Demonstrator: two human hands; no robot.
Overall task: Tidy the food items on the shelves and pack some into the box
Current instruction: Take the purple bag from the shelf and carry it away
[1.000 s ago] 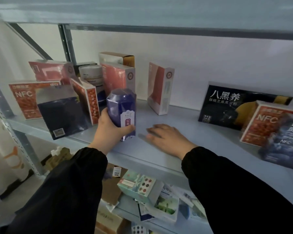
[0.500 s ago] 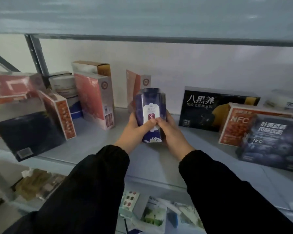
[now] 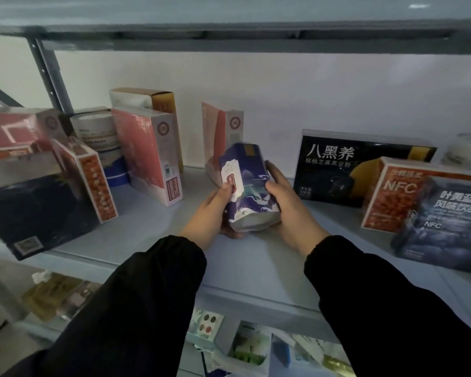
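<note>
– Tin (image 3: 249, 186), the dark blue one: where is it?

– Just left of the black carton (image 3: 351, 170), a little nearer the front edge, held in both hands. It is tilted, top leaning away, pale bottom turned towards the camera.

– How do the hands hold it?

– The left hand (image 3: 210, 213) grips its left side, thumb pressed on the white-and-red label, fingers curled under the base. The right hand (image 3: 288, 208) wraps round the right side and lies between the tin and the black carton. Both sleeves are black.

– Is it resting on the shelf board (image 3: 256, 268)?

– It looks lifted off, but I cannot tell for certain; the left fingers hide the underside.

– What else stands near the black carton?

– To its left, behind the tin, a narrow pink-and-white box (image 3: 220, 131) stands upright near the wall. Further left stands a larger pink box (image 3: 147, 156), with a brown-topped box (image 3: 158, 99) just behind it. Left again there is a white tub (image 3: 98, 129), then a big dark box (image 3: 38, 213) at the front edge, blurred.

– And the other side?

– An orange NFC box (image 3: 392, 197) stands before the black carton's right end, covering part of it. A dark blue box (image 3: 446, 221) leans against that one, further right and forward.

– Below?

– Under the black carton's shelf, small packets (image 3: 250, 346) lie jumbled on the next board down.
</note>
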